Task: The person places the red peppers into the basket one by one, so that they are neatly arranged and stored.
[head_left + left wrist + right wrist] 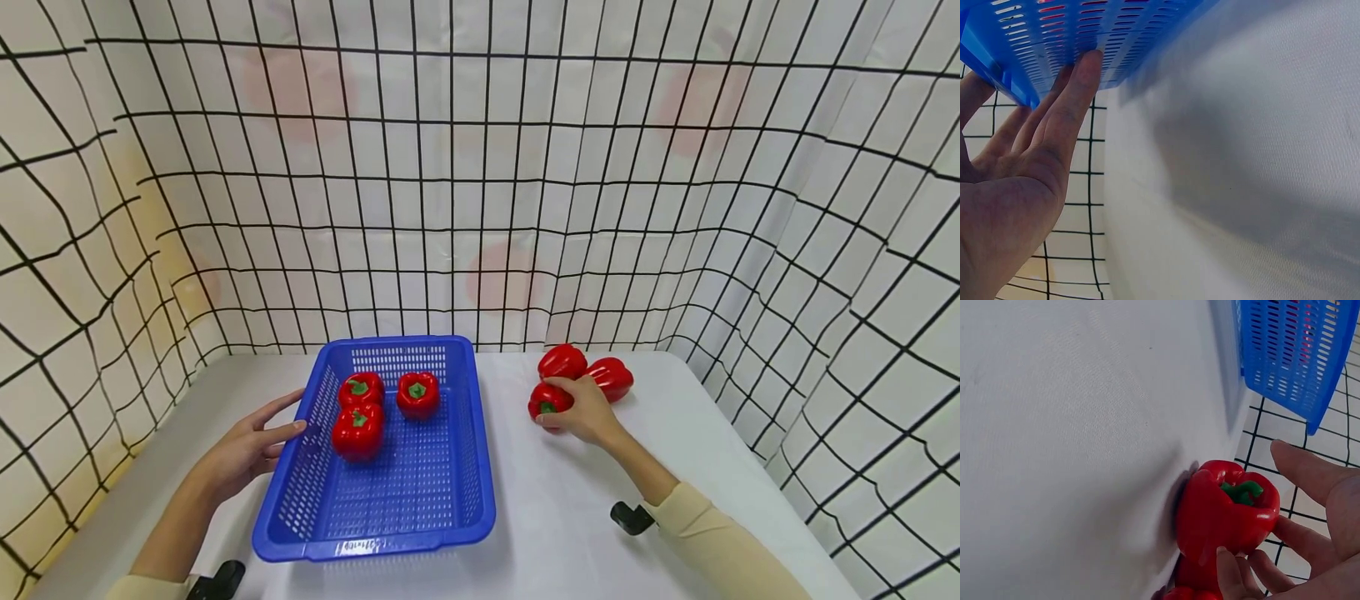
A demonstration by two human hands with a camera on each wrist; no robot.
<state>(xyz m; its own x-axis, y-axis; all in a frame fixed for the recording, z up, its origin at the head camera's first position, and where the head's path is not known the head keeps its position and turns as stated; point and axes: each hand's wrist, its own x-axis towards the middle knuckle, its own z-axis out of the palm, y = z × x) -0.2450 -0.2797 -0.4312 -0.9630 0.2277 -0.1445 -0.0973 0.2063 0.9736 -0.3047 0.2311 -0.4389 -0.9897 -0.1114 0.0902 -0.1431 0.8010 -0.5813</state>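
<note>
My right hand (588, 412) is around a red bell pepper (550, 402) with a green stem, right of the basket. In the right wrist view, fingertips are at the side of this pepper (1229, 512), while the thumb (1300, 465) stands apart from it. Two more red peppers lie just behind, one at the back (562, 362) and one to the right (611, 379). My left hand (243, 450) has its fingers extended against the left side of a blue perforated plastic basket (405, 508). Three red peppers sit inside, including a front one (358, 433).
Black wire grid (480, 150) rises behind and at both sides, with white cloth behind it. A white surface (555, 517) lies under the basket and peppers. Dark wrist-worn devices show at both sleeves, one near the right cuff (632, 518).
</note>
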